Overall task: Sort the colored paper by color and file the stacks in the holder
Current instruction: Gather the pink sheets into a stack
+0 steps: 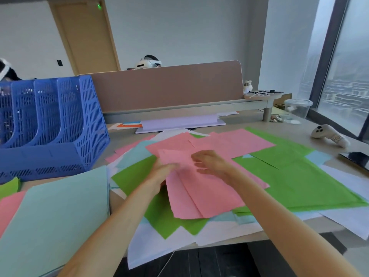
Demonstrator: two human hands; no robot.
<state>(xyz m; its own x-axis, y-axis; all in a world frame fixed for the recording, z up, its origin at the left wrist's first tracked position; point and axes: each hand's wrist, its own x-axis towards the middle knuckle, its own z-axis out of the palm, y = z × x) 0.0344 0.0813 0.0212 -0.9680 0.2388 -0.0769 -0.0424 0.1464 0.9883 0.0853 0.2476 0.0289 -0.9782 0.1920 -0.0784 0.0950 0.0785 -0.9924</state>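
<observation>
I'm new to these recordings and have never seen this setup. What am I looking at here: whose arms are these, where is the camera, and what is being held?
There is no machine here. A person works with bare hands, and the single camera sits on their head, looking forward and down. On the table lie loose green paper and white sheets, with a pale blue stack at the left, in front of the blue holder. The left hand and right hand both grip pink sheets on top of the pile.

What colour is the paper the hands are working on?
Pink. The pink paper that the left hand and right hand handle shows best in the head view.
</observation>
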